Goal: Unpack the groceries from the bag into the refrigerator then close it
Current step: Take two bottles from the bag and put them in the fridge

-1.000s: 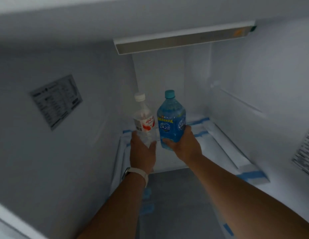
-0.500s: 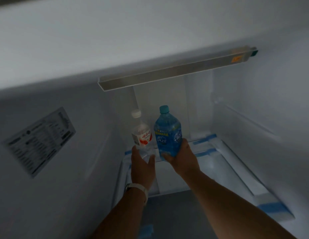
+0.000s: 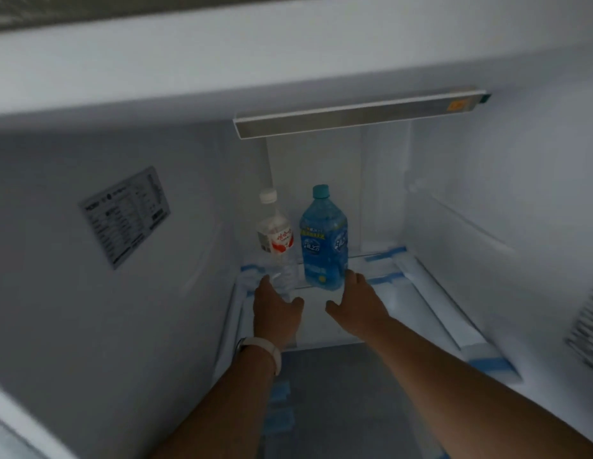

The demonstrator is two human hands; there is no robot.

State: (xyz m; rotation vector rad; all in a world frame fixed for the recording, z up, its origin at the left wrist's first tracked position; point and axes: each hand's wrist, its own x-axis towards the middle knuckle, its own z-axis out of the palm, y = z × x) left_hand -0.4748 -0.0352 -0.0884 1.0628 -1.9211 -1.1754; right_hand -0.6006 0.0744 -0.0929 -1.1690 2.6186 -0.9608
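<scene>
Two bottles stand upright at the back of the refrigerator shelf (image 3: 321, 326). The clear bottle (image 3: 275, 236) has a white cap and a red-and-white label. To its right stands the blue bottle (image 3: 324, 246) with a teal cap. My left hand (image 3: 277, 313) is just in front of the clear bottle, fingers spread, fingertips near its base. Just in front of the blue bottle is my right hand (image 3: 356, 309), open, with fingertips by its lower right side. Neither hand grips a bottle. The grocery bag is out of view.
A white label sticker (image 3: 125, 216) is on the left inner wall. A metal light strip (image 3: 358, 117) runs under the refrigerator ceiling. Blue tape strips (image 3: 384, 256) mark the shelf edges and rails. A vent grille (image 3: 586, 329) shows on the right wall.
Both hands have let go of the bottles and drawn back slightly; the bottles now stand on the shelf by themselves. The camera view has tilted upward.
</scene>
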